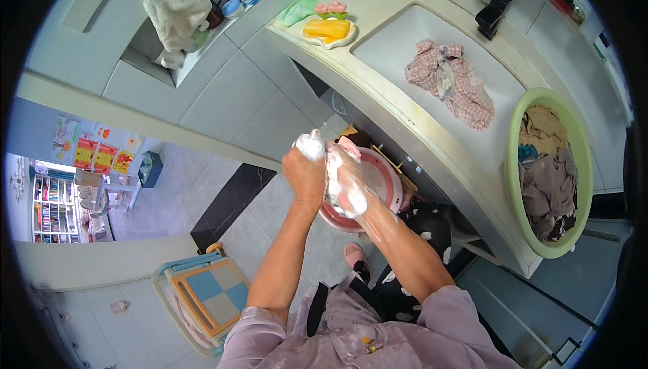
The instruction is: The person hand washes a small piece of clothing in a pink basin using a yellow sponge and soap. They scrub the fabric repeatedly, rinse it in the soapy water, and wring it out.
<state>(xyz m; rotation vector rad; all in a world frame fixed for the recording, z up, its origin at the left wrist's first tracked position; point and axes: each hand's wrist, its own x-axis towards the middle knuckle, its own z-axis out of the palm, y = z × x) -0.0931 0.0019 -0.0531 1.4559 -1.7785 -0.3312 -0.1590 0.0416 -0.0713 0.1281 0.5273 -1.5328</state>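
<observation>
Side by side above a pink basin (392, 176), my left hand (305, 174) and my right hand (353, 174) grip a pink cloth item (349, 146) between them. White suds (311, 146) cover the fingers and most of the cloth, so its shape is hidden. More lather runs along my right hand to the wrist. Cloudy, sudsy water shows in the basin, which stands low beside the counter front.
A pink checked garment (450, 80) lies in the white sink (390, 40) under a black faucet (491, 7). A green basin of clothes (515, 166) rests on the counter's right end. Yellow soap bars (326, 28) sit on a dish. A folded baby bathtub (202, 298) stands at lower left.
</observation>
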